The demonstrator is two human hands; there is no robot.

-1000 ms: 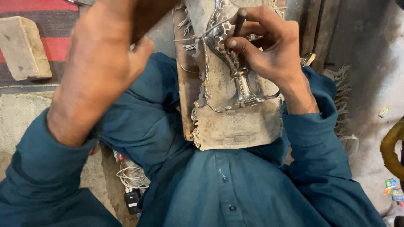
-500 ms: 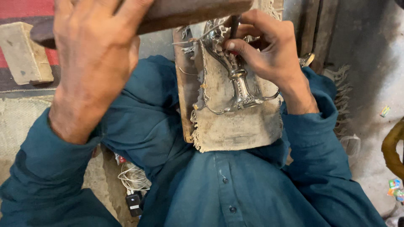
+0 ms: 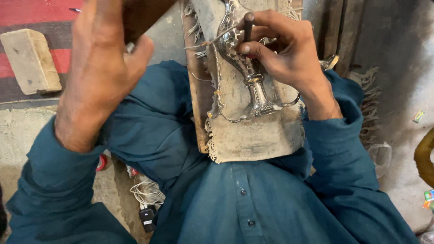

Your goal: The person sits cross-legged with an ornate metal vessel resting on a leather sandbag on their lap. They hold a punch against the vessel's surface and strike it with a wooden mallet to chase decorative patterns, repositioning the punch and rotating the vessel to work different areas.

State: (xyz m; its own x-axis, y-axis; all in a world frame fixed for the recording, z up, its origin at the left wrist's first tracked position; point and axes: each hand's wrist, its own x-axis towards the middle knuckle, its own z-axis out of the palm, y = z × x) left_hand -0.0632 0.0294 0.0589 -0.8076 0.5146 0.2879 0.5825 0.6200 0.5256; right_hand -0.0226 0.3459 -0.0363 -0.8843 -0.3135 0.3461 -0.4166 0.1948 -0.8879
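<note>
- Right, I'm looking down from the head view: my left hand (image 3: 101,68), in the upper left of the frame, is closed around a dark wooden handle (image 3: 142,18) that runs off the top edge, so I can't see its head.
- My right hand (image 3: 285,54), upper centre-right, pinches a slim dark metal punch (image 3: 247,34) between thumb and fingertips, its tip set down on the workpiece.
- The workpiece is a silver metal ornament (image 3: 251,77), long and flared at its lower end, with a patterned surface. It lies at centre top on a frayed cloth pad (image 3: 257,135) over a wooden board (image 3: 196,104) propped on my lap.
- My read: the ornament looks like thin sheet metal, stiff but easy to dent, and shiny enough to skid, so the cloth under it matters.
- I'd hold it by pressing down beside the punch, as the right hand's fingers do now, not by the thin wire-like edges.
- The punch looks rigid and small, so a tight fingertip grip close to the tip suits it.
- A pale wooden block (image 3: 29,61) sits at far left on the striped mat (image 3: 36,13), and white cables (image 3: 147,192) lie low by my knee.
</note>
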